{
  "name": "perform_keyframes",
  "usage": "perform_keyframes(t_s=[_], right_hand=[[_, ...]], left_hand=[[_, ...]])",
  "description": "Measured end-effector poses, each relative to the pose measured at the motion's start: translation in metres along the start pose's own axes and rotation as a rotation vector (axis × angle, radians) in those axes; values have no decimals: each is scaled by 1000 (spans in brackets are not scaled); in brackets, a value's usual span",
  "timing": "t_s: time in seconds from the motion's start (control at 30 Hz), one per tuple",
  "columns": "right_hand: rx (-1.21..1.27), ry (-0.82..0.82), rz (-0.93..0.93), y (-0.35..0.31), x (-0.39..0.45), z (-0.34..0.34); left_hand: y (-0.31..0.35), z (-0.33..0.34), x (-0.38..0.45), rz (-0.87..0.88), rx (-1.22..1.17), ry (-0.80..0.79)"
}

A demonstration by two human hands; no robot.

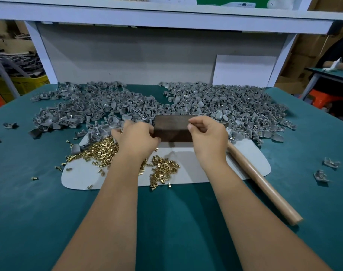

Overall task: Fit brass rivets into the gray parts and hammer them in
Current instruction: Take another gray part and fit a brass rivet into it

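A dark rectangular block (pixel 172 128) stands on the white mat (pixel 186 169) at the table's middle. My left hand (pixel 136 136) grips the block's left edge. My right hand (pixel 207 133) pinches its upper right corner. Loose brass rivets lie in two heaps on the mat, one (pixel 100 151) left of my left wrist and a smaller one (pixel 162 169) between my forearms. Gray parts are piled behind the block, a left heap (pixel 84 108) and a right heap (pixel 235 106). A wooden hammer handle (pixel 264 186) lies right of my right forearm; its head is hidden behind my hand.
The bench has a green top (pixel 176 222) and a white back panel (pixel 147 55) under a shelf. Stray gray parts (pixel 331 163) lie at the right edge, with others at the left edge (pixel 10 125). A yellow crate (pixel 26 83) stands off to the left.
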State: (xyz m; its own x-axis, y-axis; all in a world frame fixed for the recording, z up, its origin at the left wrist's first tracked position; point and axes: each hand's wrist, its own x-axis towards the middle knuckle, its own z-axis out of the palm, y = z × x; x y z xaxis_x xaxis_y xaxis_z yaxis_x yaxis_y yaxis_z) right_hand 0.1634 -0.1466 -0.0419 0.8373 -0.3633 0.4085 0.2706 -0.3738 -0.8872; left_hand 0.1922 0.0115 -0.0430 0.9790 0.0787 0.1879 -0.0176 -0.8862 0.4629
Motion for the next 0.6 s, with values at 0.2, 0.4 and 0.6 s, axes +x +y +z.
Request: perform_keyframes(t_s=[0.2, 0.4, 0.6], right_hand=[[-26, 84, 65, 4, 2, -3], [-142, 41, 50, 6, 2, 0], [-213, 61, 2, 6, 0, 1]], left_hand=[[-4, 1, 3, -5, -22, 42], [-11, 1, 4, 0, -35, -74], [-10, 0, 5, -1, 138, -206]])
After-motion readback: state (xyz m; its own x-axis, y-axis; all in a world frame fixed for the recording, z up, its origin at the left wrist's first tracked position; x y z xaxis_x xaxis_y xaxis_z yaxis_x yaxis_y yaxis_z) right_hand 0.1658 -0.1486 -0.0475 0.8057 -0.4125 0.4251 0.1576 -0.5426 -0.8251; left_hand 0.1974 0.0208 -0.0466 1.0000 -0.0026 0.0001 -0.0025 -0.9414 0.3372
